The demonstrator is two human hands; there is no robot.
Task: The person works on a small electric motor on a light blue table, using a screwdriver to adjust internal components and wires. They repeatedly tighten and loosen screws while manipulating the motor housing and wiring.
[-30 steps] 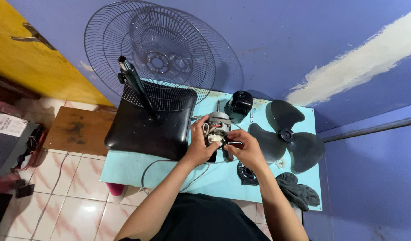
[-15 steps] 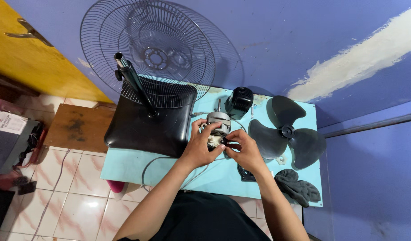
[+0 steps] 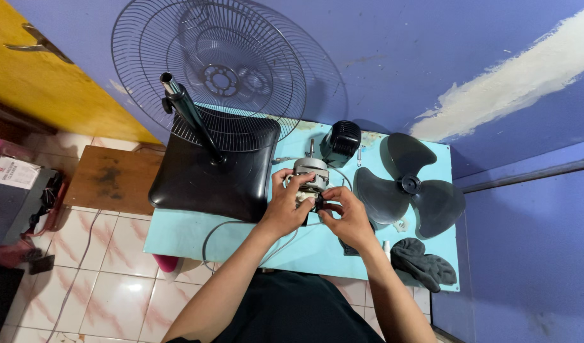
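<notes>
view from above of a light blue desk [image 3: 178,238] set against a purple wall. at centre we see the fan motor [image 3: 309,173], a grey metal unit with a short shaft pointing away from us, resting on the desk just right of the black square fan base [image 3: 203,184]. our left hand [image 3: 288,203] is closed around the near left side of the motor, fingers curled over its top. our right hand [image 3: 347,213] sits just beside it on the near right side, fingers pinched narrowly at a small dark part at the motor's lower edge; what the fingertips grip we cannot tell. the two hands nearly touch.

a metal pole [image 3: 190,117] rises tilted from the fan base, and a round wire fan guard [image 3: 209,76] leans behind it against the wall. a black motor housing [image 3: 341,143] stands just beyond the motor. to the right lies a dark three-blade fan blade [image 3: 409,187], flat on the desk, near the right hand but apart from it. a dark crumpled cloth [image 3: 425,265] lies at the near right corner. a grey cable [image 3: 219,232] loops across the desk below the fan base toward the motor. left of the desk, a low wooden stool [image 3: 108,181] stands on the tiled floor [image 3: 101,286].
</notes>
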